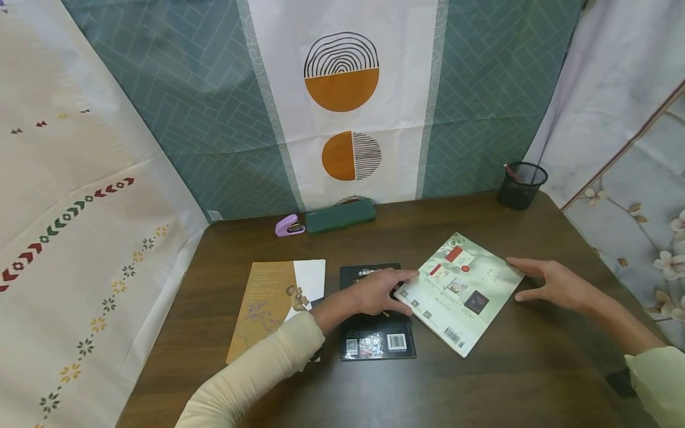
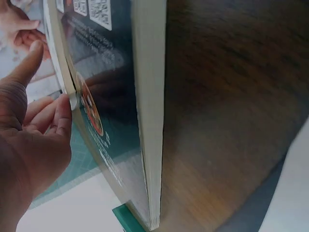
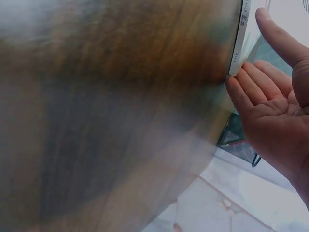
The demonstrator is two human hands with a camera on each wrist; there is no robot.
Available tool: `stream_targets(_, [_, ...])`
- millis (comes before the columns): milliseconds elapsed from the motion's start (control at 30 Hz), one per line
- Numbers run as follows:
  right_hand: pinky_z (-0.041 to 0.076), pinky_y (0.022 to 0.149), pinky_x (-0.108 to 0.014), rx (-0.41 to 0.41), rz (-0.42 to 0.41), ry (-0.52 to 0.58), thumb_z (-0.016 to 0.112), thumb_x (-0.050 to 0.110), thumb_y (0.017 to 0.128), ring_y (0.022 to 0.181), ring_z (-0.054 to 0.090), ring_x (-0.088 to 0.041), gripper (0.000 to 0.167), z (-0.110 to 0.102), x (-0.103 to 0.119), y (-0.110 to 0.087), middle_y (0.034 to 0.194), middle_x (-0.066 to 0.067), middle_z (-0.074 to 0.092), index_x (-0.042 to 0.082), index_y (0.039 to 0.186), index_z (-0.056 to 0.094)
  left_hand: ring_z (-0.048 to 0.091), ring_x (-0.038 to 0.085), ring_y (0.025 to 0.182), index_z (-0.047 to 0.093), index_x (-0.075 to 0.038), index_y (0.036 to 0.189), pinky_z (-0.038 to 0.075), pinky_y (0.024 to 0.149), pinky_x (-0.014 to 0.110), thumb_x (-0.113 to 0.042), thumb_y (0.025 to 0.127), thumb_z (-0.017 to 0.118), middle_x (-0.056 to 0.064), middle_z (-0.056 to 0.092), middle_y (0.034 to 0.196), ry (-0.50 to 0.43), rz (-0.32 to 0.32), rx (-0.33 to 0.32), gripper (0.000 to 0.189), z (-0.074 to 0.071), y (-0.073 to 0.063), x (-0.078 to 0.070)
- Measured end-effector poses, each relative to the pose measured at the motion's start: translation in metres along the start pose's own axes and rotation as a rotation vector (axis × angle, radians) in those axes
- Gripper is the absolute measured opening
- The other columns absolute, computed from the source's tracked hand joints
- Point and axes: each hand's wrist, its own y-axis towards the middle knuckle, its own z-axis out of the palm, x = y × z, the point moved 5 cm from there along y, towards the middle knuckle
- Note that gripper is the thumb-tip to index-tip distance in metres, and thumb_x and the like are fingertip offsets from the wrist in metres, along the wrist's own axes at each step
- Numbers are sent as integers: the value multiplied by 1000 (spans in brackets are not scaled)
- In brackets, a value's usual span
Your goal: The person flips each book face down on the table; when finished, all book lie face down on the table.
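A pale green book (image 1: 464, 291) lies turned at an angle on the table, printed with small pictures and codes. My left hand (image 1: 379, 291) reaches over a black book (image 1: 374, 345) to the green book's left corner, thumb and fingers spread. In the left wrist view, the left hand (image 2: 38, 130) has its fingertips at a book's edge. At the green book's right corner is my right hand (image 1: 559, 285), thumb apart from the fingers. The right wrist view shows the right hand (image 3: 275, 106) with extended fingertips touching the book's edge (image 3: 238, 43).
A tan and white book (image 1: 270, 303) lies left of the black one, partly under the left forearm. Along the back of the wooden table (image 1: 428, 220) stand a purple stapler (image 1: 289, 226), a green case (image 1: 341, 216) and a black mesh pen holder (image 1: 520, 189). Cloths hang behind.
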Motion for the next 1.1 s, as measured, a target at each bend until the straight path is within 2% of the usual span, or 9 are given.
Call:
stream_targets(33, [50,104,-56,-8,-2,-5,93,23,81,139,44,-61,92,0,0,-2,153,-39,45,-13,152,46,57,12,106,45,-15,162,47,88,19,-30,92,86,1,64,137,29,7,-2,82,1,0,-1])
stream_targets(100, [50,103,-58,-29,6,-31,94,22,81,136,48,-60,90,1,-1,-5,152,-39,47,-12,151,48,56,12,108,46,-15,161,46,89,19,-31,92,86,0,63,140,80,17,-8,81,2,1,-2])
stream_targets(133, [48,102,-63,-37,5,-36,93,22,81,135,49,-61,89,2,-1,-6,151,-40,47,-12,151,49,56,13,111,46,-14,161,47,92,19,-31,92,85,0,63,143,108,20,-10,81,3,1,-3])
stream_targets(300, [50,97,-68,-92,12,-94,92,20,83,126,55,-64,83,4,3,-8,146,-42,50,-10,149,52,55,16,126,45,-10,162,45,104,23,-32,93,85,1,52,160,230,29,-20,82,5,1,-7])
stream_targets(433, [51,95,-69,-123,23,-111,91,19,85,123,56,-64,78,5,4,-7,144,-42,52,-10,148,54,54,18,127,47,-9,160,44,106,24,-34,93,86,1,51,161,270,21,-61,82,6,2,-8])
stream_targets(800, [53,90,-69,-219,24,-129,92,16,83,118,61,-62,70,6,2,-7,137,-41,58,-9,141,62,54,21,133,49,-8,158,44,111,28,-34,91,87,2,52,160,265,-22,-113,81,11,3,-8])
stream_targets(1100, [51,92,-71,-210,52,-122,90,14,85,120,58,-63,68,5,-3,-5,139,-41,56,-8,142,61,60,13,116,59,-10,149,48,95,22,-31,89,89,1,64,147,251,-23,-128,70,19,1,-18])
